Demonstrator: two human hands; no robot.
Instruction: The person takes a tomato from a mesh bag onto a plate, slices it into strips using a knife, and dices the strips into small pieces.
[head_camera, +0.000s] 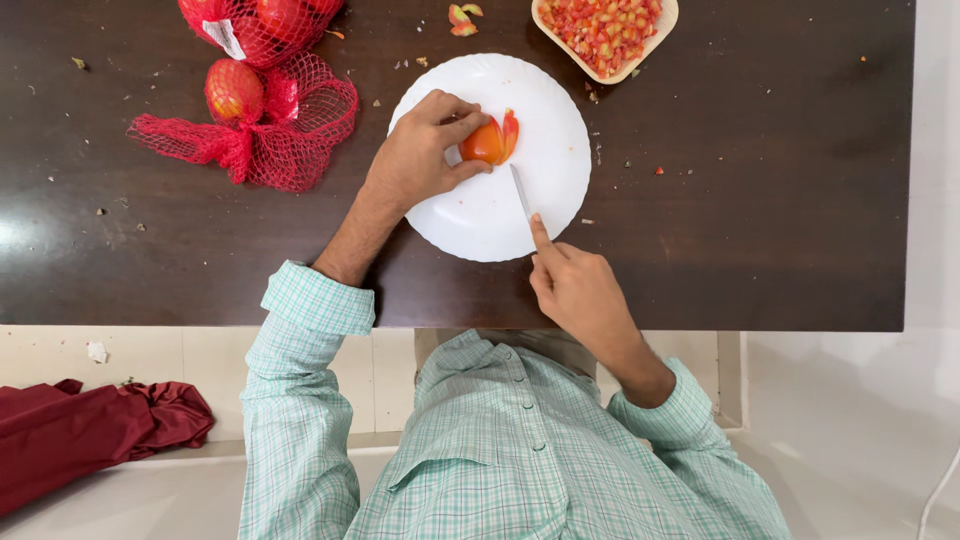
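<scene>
The left hand (420, 150) pinches a tomato piece (487, 142) on the white plate (500, 225), mid-slicing, I judge. The right hand (578, 290) grips a knife (521, 192) (blade just beside the piece); the next cut needs fingertips kept clear.

plates: 1 (540, 215) | knives: 1 (521, 192) | trays: 1 (655, 45) | net bags: 1 (290, 130) | hands: 2
</scene>
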